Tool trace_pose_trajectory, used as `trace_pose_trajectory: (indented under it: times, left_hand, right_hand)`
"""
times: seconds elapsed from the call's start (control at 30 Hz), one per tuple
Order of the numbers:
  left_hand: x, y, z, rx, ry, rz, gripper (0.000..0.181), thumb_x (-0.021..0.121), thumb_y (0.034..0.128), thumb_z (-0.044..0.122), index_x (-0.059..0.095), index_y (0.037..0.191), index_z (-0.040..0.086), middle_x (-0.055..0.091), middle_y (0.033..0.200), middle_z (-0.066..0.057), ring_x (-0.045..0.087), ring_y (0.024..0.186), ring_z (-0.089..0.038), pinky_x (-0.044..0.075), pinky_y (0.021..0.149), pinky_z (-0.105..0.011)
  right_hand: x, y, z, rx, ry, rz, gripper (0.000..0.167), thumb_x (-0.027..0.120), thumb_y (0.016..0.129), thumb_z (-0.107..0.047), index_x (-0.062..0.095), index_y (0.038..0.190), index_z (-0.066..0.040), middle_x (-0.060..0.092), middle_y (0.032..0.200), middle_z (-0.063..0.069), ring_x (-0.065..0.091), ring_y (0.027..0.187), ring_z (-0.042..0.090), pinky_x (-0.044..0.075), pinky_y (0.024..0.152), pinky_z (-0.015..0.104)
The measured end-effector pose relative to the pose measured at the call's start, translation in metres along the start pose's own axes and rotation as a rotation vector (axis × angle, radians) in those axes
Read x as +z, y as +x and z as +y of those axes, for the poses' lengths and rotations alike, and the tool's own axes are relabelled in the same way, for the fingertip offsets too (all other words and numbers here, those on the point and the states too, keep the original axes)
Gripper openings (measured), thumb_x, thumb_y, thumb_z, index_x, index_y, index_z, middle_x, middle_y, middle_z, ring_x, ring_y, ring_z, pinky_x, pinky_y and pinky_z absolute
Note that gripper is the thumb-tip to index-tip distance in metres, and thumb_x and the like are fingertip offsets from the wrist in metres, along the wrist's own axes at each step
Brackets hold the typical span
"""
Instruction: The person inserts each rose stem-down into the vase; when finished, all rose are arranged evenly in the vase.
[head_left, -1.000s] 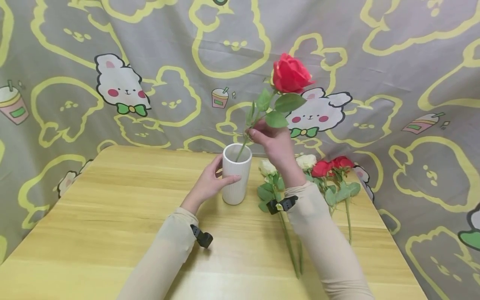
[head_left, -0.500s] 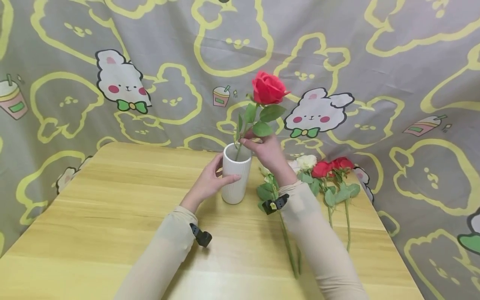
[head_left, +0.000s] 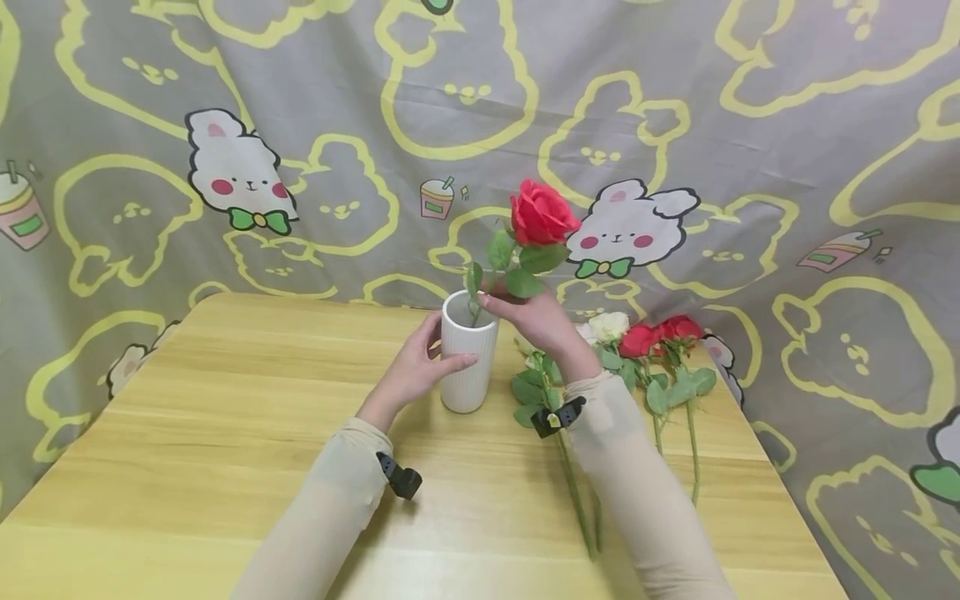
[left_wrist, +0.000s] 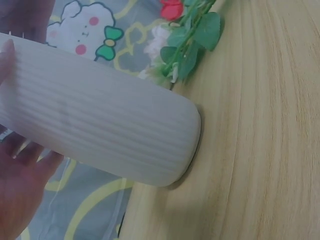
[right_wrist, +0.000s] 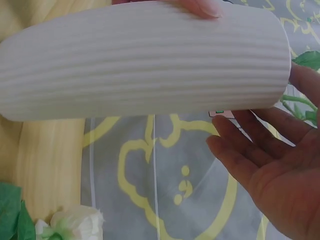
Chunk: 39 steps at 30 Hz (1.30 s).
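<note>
A white ribbed vase stands upright on the table. My left hand grips its left side, the thumb lying across the front. My right hand pinches the stem of a red rose beside the vase's rim. The stem's lower end is inside the vase, and the bloom leans to the right above it. In the right wrist view, the other fingers of my right hand spread below the rim. That view shows some of the rose's leaves; the pinch itself is mostly hidden.
On the wooden table, right of the vase, lie several stemmed roses, including a white rose and red roses. My right forearm passes over some of their stems. A patterned cloth hangs behind the table.
My right hand has moved left and down with the red rose, and the stem has gone deeper into the vase. My left hand has stayed on the vase.
</note>
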<state>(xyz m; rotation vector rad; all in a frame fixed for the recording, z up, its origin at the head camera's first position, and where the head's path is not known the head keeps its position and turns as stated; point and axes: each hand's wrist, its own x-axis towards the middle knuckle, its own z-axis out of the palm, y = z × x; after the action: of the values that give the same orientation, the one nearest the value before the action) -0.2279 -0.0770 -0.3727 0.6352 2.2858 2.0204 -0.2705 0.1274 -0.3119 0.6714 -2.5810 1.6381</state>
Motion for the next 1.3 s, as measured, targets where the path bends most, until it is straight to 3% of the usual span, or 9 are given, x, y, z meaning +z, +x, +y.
trace_pose_trajectory:
  times: [0.23,0.53,0.83,1.07,1.3]
  left_hand:
    - [0.0,0.002,-0.007,0.02,-0.014,0.0,0.071,0.076,0.0865,0.007,0.037,0.146,0.003,0.045,0.146,-0.016,0.037,0.137,-0.026,0.027,0.115,-0.04]
    - [0.001,0.001,-0.003,0.01,-0.03,0.001,0.072,0.076,0.0854,0.004,0.037,0.146,0.003,0.044,0.147,-0.016,0.037,0.137,-0.026,0.029,0.114,-0.039]
    - [0.001,0.001,-0.001,0.007,-0.037,0.011,0.074,0.077,0.0837,0.003,0.038,0.146,0.001,0.043,0.146,-0.018,0.037,0.137,-0.027,0.029,0.114,-0.04]
    - [0.001,0.002,-0.001,0.004,-0.037,0.005,0.074,0.077,0.0841,0.002,0.036,0.146,0.0,0.043,0.146,-0.019,0.037,0.137,-0.029,0.029,0.114,-0.042]
    - [0.001,0.001,0.0,-0.003,-0.037,0.007,0.074,0.077,0.0837,0.002,0.036,0.146,0.0,0.043,0.146,-0.019,0.036,0.138,-0.029,0.029,0.114,-0.042]
  right_hand:
    - [-0.007,-0.014,0.006,0.052,0.041,-0.007,0.043,0.071,0.091,-0.028,0.063,0.126,-0.005,0.064,0.122,0.011,0.059,0.115,0.025,0.046,0.1,0.044]
    - [-0.013,-0.029,0.012,-0.012,0.105,-0.006,0.038,0.072,0.091,-0.014,0.062,0.124,0.001,0.065,0.121,0.015,0.058,0.118,0.03,0.048,0.1,0.041]
    - [-0.027,-0.047,0.025,0.047,-0.024,0.078,0.031,0.069,0.093,-0.017,0.067,0.118,0.0,0.066,0.118,0.013,0.06,0.111,0.026,0.05,0.095,0.043]
    - [-0.033,-0.063,0.046,0.198,-0.103,0.165,0.027,0.067,0.094,-0.017,0.068,0.115,0.001,0.067,0.111,0.016,0.061,0.104,0.029,0.05,0.088,0.042]
    - [-0.036,-0.077,0.072,0.316,-0.148,0.129,0.029,0.066,0.094,-0.015,0.066,0.116,0.006,0.066,0.114,0.019,0.059,0.107,0.033,0.05,0.088,0.043]
